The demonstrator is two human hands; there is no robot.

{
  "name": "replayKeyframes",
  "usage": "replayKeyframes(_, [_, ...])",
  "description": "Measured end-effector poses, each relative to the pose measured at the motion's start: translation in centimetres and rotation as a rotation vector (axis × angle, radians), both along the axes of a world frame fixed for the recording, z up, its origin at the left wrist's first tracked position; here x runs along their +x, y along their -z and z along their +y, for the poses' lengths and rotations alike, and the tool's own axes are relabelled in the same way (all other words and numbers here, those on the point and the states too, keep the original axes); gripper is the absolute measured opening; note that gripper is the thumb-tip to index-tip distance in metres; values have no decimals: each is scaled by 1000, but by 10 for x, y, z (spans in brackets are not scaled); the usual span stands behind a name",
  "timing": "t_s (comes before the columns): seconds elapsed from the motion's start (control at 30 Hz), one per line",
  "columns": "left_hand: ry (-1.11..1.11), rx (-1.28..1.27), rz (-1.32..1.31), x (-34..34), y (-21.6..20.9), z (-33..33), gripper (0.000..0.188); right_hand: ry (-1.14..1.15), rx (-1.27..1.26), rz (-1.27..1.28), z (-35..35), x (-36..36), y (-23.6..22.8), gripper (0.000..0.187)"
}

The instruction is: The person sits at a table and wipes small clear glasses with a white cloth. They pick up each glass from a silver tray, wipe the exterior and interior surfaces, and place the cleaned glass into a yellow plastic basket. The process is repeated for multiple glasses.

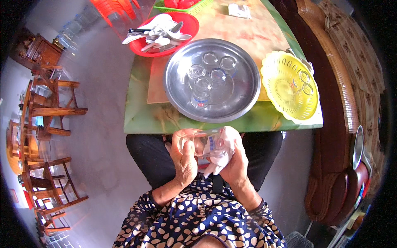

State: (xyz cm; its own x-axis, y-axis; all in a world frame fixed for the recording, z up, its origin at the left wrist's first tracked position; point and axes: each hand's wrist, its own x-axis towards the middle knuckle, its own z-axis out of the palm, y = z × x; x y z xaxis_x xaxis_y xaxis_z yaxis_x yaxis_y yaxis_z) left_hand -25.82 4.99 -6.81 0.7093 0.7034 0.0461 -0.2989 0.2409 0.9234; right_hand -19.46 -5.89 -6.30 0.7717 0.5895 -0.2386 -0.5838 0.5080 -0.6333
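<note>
A clear drinking glass (202, 144) lies sideways between my hands, just off the near edge of the table and above my lap. My left hand (185, 155) is wrapped round its base end, thumb on top. At the other end my right hand (236, 159) grips a white cloth (223, 151) pressed over and around the rim; part of the cloth hangs down. Beyond the hands, a round steel tray (173, 97) holds several clear glasses (202, 84). To its right, a yellow scalloped plastic basket (278, 93) contains clear glasses (304, 76) too.
On the far left of the table (138, 118), a red basin (192, 25) is heaped with white spoons (159, 41). A green basket (198, 8) and a folded white cloth (239, 11) lie farther back. Wooden stools (53, 111) stand left; a carved wooden bench (331, 95) runs along the right.
</note>
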Motion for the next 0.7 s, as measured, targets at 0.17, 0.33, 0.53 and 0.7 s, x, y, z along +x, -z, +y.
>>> replayKeyframes(0.17, [-2, 235, -13, 1, -11, -4, 46, 131, -50, -157, 9, -2, -21, 51])
replayKeyframes(0.33, [280, 123, 48, -7, -27, 2, 62, 88, -9, -271, 4, 13, -23, 37])
replayKeyframes(0.53, [349, 107, 91, -5, -26, -1, 64, 22, -287, -547, 10, 8, -35, 38])
replayKeyframes(0.7, [140, 166, 132, -1, -12, 6, 58, 150, -607, -1225, 17, -10, -16, 45])
